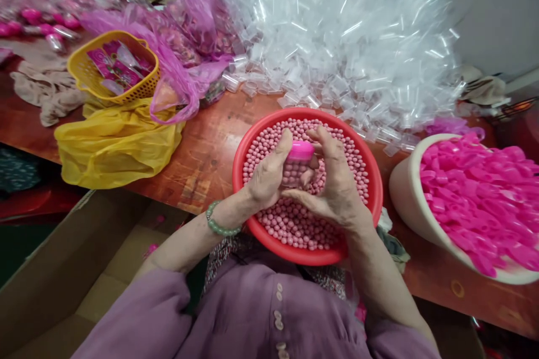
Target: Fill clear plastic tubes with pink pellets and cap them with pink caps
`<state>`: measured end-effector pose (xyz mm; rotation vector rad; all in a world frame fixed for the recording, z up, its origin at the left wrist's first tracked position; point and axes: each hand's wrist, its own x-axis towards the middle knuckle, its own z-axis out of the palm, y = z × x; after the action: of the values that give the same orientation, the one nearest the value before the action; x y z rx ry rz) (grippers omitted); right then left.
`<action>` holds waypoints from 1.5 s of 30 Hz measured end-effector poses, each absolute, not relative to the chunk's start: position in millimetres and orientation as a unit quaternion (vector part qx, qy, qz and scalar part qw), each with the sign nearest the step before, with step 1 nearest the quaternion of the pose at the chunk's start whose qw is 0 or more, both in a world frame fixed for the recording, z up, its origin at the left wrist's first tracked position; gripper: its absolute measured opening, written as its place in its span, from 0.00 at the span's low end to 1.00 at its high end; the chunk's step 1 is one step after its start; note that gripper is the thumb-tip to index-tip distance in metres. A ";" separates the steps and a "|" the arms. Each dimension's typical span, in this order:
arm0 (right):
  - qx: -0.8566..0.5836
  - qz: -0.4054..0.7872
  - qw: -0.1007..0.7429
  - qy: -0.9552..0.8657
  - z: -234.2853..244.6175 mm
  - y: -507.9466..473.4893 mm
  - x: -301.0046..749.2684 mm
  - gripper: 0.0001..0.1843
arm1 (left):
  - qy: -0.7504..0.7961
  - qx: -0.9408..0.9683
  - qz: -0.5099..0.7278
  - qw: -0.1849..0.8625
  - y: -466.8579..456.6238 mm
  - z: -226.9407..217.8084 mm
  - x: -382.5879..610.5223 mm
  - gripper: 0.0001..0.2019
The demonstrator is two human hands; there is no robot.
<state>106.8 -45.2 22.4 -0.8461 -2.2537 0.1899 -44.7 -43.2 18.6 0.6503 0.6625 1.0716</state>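
Over a red bowl (248, 146) full of small pink beads (290, 224), both my hands hold one small clear tube (295, 171) filled with beads and topped with a bright pink cap (301, 150). My left hand (269, 174) wraps round the tube's left side with the thumb against the cap. My right hand (334, 179) closes on it from the right, fingers curled over the cap. A green bead bracelet sits on my left wrist.
A white bowl (404, 190) of pink caps stands at the right. A big heap of clear tubes (349, 39) lies behind. At the left are a yellow basket (84, 70), a yellow bag (113, 146), pink bags and a cardboard box (63, 269) below the table.
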 end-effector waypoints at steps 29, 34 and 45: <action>-0.493 0.655 0.348 -0.455 37.6 -48.1 95.0 0.44 | 0.335 0.900 0.269 0.074 -62.6 2.7 -38.5 0.16; -0.496 0.639 0.333 -0.484 34.2 -49.5 95.8 0.40 | 0.322 0.899 0.292 0.054 -64.9 -2.2 -38.5 0.16; -0.435 0.437 0.355 -0.703 69.7 -21.6 105.6 0.34 | 0.443 0.721 0.518 0.122 -88.6 -6.2 -122.5 0.18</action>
<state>105.6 -21.6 69.7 -1.1247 -1.8152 1.1281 -122.5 -88.6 -6.2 2.1039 1.2940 1.5126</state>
